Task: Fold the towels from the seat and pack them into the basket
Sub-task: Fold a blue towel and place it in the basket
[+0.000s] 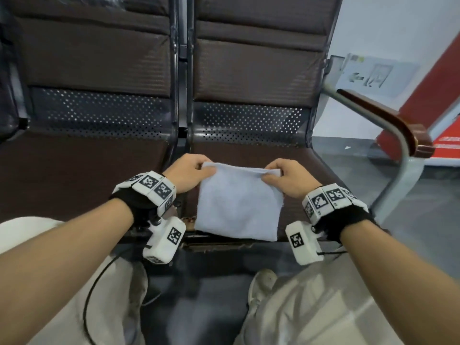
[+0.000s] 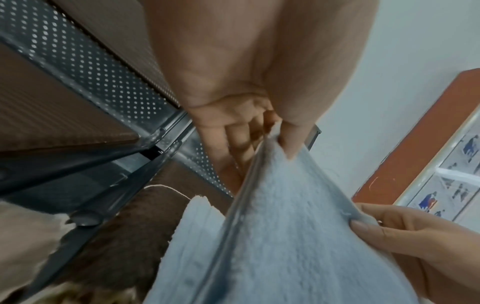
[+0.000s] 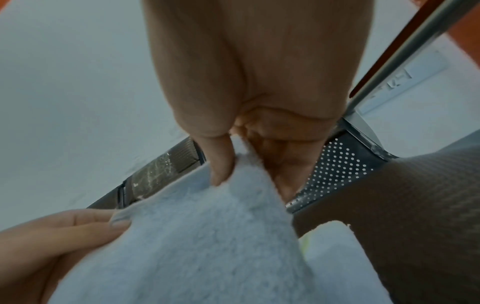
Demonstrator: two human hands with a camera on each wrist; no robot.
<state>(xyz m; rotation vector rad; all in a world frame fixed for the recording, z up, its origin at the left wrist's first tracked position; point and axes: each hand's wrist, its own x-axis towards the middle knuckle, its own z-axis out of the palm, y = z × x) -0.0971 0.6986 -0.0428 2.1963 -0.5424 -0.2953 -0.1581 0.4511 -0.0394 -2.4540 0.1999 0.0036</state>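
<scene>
A pale blue towel (image 1: 237, 205) hangs folded over the right brown seat (image 1: 298, 200), held up by its top edge. My left hand (image 1: 199, 170) pinches the top left corner between thumb and fingers. At the top right corner my right hand (image 1: 271, 174) pinches the edge the same way. In the left wrist view the towel (image 2: 285, 236) fills the lower middle, with a second layer behind it; my left hand (image 2: 280, 139) grips its edge. The right wrist view shows my right hand (image 3: 233, 164) on the towel (image 3: 194, 246). No basket shows in any view.
Two brown padded seats with perforated metal backs stand side by side, the left seat (image 1: 87, 175) bare. A metal armrest with a brown pad (image 1: 388, 123) rises at the right. My knees in light trousers and one shoe (image 1: 261, 287) are below, on grey floor.
</scene>
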